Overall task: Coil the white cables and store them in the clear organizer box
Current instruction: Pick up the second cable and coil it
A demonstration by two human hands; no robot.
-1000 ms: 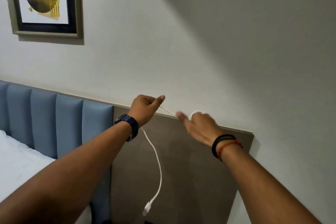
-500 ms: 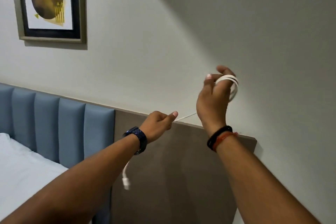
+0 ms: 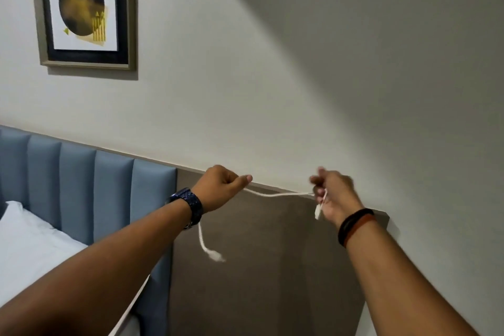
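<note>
**White rubbery cable, mid-coil, held up in the air**

White and thin, the cable (image 3: 275, 194) is strung between both hands (image 3: 275, 191) in front of the wall. The left hand (image 3: 218, 188) is closed in a loose fist around it, thumb pressed on top, and the free tail drops out below the wrist, ending in a small plug (image 3: 216, 256) that looks blurred, so probably swinging. The right hand (image 3: 334, 196) is pinched shut on the other end; a second plug (image 3: 318, 211) hangs just under its fingers. It's blurry, so I can't tell how many loops, if any, sit around that hand.

Handling-wise, my read: this thing is super light and floppy, sags even over the short span between the hands, and won't hold a shape by itself. The jacket looks smooth, so it could slide through a loose fist, handy for feeding. I'd grip the cord itself just behind the plugs, not yank on them, since that joint is the weak spot.

Further out: watch (image 3: 188, 206) on the left wrist, bands (image 3: 354, 224) on the right, brown panel (image 3: 259, 267) behind, blue headboard (image 3: 81, 188), bed (image 3: 32, 245). No organizer box in view.
</note>
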